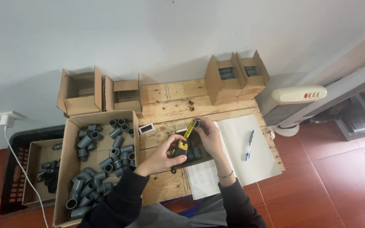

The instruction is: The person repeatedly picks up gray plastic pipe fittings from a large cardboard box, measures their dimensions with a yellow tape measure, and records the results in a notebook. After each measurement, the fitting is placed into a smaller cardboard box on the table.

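The yellow tape measure sits pinched in the left hand, its blade drawn up to the right hand, which pinches the tip over grey pipe fittings on the counter: measuring is underway, and reading the blade comes next. Left of the tape, an open cardboard box holds grey elbows; right, a blue pen lies on a white ledger.

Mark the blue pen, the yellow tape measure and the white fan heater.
blue pen (249, 145), head view, mid-barrel.
yellow tape measure (183, 146), head view, its case.
white fan heater (294, 94), head view, top panel.
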